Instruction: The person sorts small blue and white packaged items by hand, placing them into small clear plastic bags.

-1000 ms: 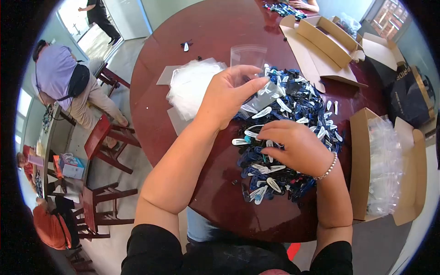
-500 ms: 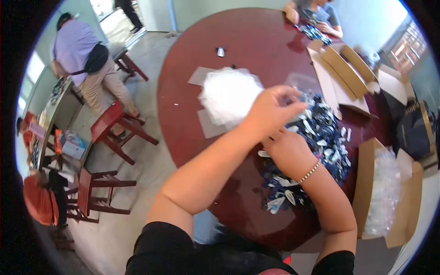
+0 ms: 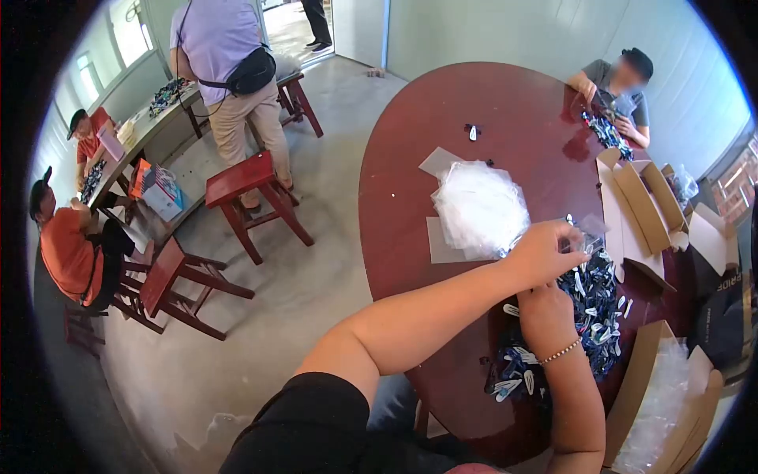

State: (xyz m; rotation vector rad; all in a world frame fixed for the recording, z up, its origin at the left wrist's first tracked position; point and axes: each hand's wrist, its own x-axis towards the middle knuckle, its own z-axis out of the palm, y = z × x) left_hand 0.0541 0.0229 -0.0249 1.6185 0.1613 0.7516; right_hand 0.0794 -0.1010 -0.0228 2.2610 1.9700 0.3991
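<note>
My left hand (image 3: 543,254) reaches across the table over the pile, its thumb and fingers curled around a small clear plastic bag (image 3: 592,227). Just below it, my right hand (image 3: 546,312), with a beaded bracelet at the wrist, is bent so its fingers are hidden behind the left hand. A heap of snap hair clips (image 3: 602,316), mostly dark blue, black and white, spreads under and beside both hands. Left of the hands lies a stack of clear plastic bags (image 3: 482,207), fanned out on the red table (image 3: 418,316).
A lone clip (image 3: 473,133) lies farther back. Cardboard boxes (image 3: 651,207) sit along the right; an open carton (image 3: 641,395) holds clear plastic packs. A co-worker (image 3: 628,91) handles clips at the far end. Red stools (image 3: 251,175) and other people are at the left.
The view has swung left and up, so the table appears farther right and lower. My hands stay together over the clips, with the left hand still above the right.
</note>
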